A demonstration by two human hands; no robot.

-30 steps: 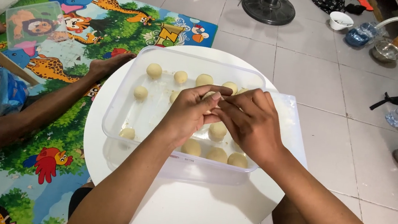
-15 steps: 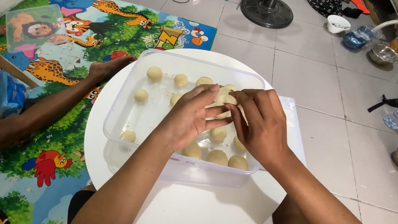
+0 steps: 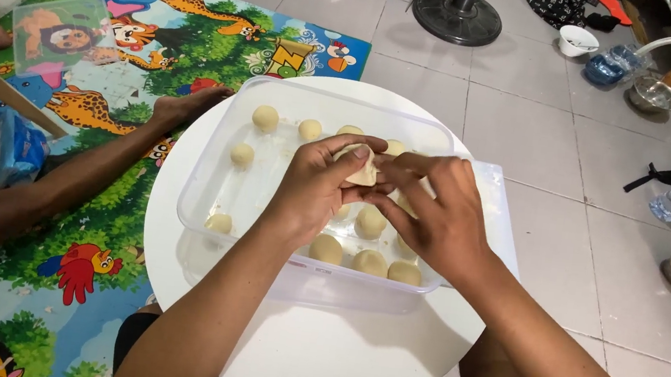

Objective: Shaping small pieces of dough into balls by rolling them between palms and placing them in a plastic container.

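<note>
Over a round white table on a pale tiled floor, the left hand and right hand together pinched a pale, flattened piece of dough, apparently mid-shaping, above the clear rectangular plastic container of small round dough balls just beneath, where sealing and rounding seemed due next.

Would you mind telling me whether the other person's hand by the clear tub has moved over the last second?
No. The other person's hand rests on the play mat at the far-left corner of the clear tub, as before.
</note>
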